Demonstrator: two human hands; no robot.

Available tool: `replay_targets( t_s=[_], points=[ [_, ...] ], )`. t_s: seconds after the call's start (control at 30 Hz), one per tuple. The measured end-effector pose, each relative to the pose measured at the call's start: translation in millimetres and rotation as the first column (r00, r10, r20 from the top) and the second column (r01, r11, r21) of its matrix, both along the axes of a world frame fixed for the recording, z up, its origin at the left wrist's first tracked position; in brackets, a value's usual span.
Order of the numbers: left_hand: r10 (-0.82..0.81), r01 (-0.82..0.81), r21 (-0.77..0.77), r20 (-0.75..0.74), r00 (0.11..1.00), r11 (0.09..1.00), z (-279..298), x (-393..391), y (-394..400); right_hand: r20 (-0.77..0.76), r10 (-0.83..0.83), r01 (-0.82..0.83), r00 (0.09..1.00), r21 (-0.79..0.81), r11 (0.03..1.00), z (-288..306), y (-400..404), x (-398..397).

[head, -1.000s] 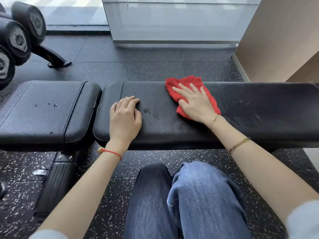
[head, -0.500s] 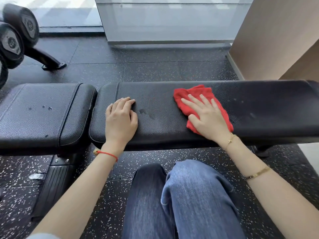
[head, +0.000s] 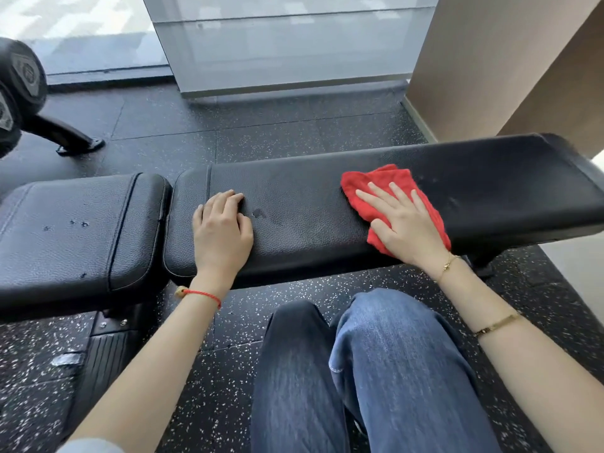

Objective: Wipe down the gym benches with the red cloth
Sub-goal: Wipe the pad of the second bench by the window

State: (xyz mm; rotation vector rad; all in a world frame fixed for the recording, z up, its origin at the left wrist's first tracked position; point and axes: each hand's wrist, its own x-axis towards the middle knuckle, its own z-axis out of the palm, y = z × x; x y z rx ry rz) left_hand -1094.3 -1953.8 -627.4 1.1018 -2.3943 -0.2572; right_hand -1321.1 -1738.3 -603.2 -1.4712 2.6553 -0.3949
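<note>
While the right hand (head: 405, 223) lies flat with its fingers straight and spread, the red cloth (head: 385, 184) is pressed under it against the top of the long bench pad (head: 310, 204). The cloth is bunched, and its edges are seen beyond the fingertips, to the left of the thumb and to the right of the palm. Nothing is pinched or gripped; the cloth is only held down by the open palm. Just left of the pressing hand, bare black padding is seen, with a dark wet spot (head: 260, 213) near the far end of that stretch. Beside that spot the left hand (head: 222, 230) is rested on the same pad, its fingers loosely bent and nothing held in it. Further left of that hand, a 2nd, shorter pad (head: 81, 230) is set, with a narrow gap between the 2 pads; a few small marks are seen on its surface. Dumbbells (head: 19, 80) are seen at the far left edge, over the speckled floor (head: 228, 338).
</note>
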Motion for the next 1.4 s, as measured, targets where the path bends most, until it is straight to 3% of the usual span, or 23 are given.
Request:
replay_targets(
  t_s=[0.13,0.23,0.43,0.6,0.83,1.0,1.2,1.27,1.4],
  points=[
    [0.002,-0.002,0.007,-0.025,1.0,1.0,-2,1,-2,0.013,-0.244,0.243,0.97,0.011,0.97,-2,3,-42],
    [0.005,-0.004,0.008,-0.033,0.999,1.0,-1,0,-2,0.053,-0.295,0.292,0.954,0.065,0.954,3,-29,-48],
    [0.008,-0.008,0.003,-0.042,0.999,1.0,-3,0,-4,0.035,-0.008,0.007,0.999,0.045,0.999,5,-74,8],
    [0.009,-0.01,-0.012,-0.054,0.999,1.0,-3,-1,-7,0.032,0.23,-0.231,0.973,0.024,0.973,4,-56,30],
    [0.043,-0.044,-0.027,-0.035,0.998,0.999,-1,-7,-5,0.041,0.141,-0.143,0.989,0.048,0.989,4,-113,-8],
    [0.057,-0.057,-0.001,-0.055,0.997,0.998,3,-8,-4,0.053,0.327,-0.329,0.944,0.044,0.943,3,-150,24],
    [0.138,-0.131,0.048,-0.215,0.967,0.99,7,2,-1,0.027,0.454,-0.454,0.891,-0.001,0.891,0,-112,34],
    [0.155,-0.137,0.088,-0.251,0.956,0.987,11,5,-2,0.033,0.427,-0.427,0.904,-0.009,0.904,1,-111,28],
    [0.161,-0.158,0.028,-0.138,0.977,0.987,12,23,-7,0.054,0.287,-0.289,0.956,0.014,0.957,1,-138,29]
  ],
)
